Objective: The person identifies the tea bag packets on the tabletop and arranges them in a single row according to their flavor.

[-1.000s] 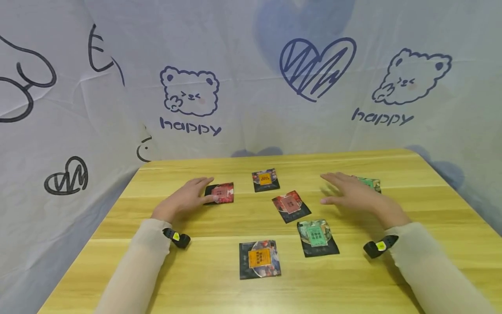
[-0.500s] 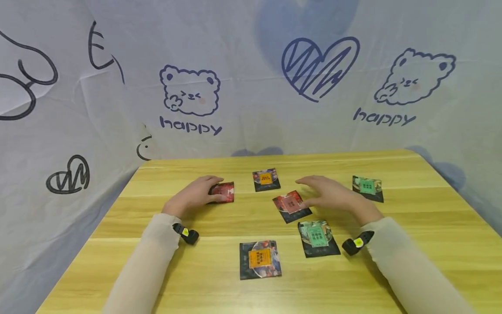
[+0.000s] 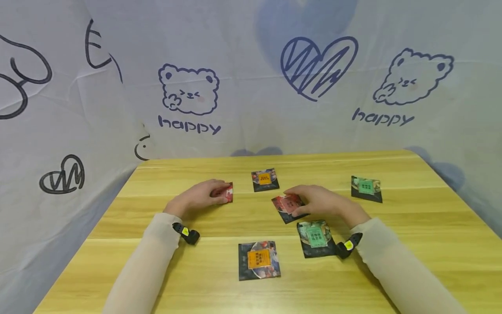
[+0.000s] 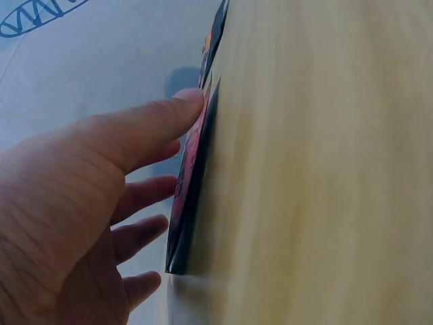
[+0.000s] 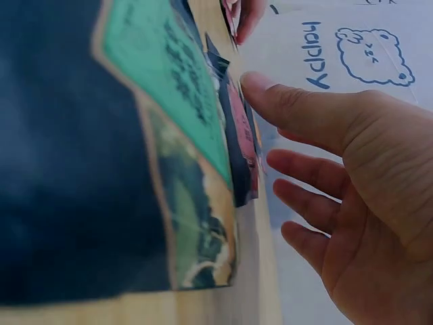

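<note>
One red packet is partly covered from its left by the left hand, another from its right by the right hand; both hands are held loosely spread.

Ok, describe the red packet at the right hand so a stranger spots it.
On the yellow wooden table, find the right hand. By it lies a flat, square, red-labelled packet, unlike the orange-labelled packet beyond it and the green-labelled packet in front.
</note>
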A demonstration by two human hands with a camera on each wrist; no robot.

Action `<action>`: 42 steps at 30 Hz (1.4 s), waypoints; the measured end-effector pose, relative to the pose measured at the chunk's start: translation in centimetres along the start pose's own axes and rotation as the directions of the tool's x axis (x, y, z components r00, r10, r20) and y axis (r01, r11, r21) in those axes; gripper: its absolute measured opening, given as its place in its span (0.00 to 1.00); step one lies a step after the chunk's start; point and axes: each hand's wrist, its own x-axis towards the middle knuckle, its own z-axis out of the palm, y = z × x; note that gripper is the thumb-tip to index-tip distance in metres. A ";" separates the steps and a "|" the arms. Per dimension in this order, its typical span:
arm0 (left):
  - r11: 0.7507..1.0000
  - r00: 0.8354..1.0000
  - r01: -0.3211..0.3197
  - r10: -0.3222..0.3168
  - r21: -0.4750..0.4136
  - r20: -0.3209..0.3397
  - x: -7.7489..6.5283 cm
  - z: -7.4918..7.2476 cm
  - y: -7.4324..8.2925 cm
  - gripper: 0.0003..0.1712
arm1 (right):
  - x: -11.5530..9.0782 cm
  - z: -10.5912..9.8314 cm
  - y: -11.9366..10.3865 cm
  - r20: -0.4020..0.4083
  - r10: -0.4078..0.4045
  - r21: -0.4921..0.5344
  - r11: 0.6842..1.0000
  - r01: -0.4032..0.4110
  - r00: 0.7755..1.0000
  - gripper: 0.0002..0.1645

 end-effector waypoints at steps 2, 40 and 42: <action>1.000 1.000 -0.017 0.017 0.001 0.012 -0.1 0.0 0.0 0.34 | 0.0 0.3 0.0 0.013 0.002 -0.005 1.000 -0.002 1.000 0.39; 0.985 0.995 0.050 -0.063 0.165 0.078 -2.9 -0.9 0.5 0.39 | 0.1 0.7 -0.1 -0.005 -0.053 -0.069 0.996 0.053 0.999 0.33; 0.986 0.994 0.066 -0.079 0.152 0.080 -3.3 -0.7 0.6 0.40 | 0.0 0.8 -0.1 0.000 -0.039 -0.069 0.997 0.039 0.999 0.34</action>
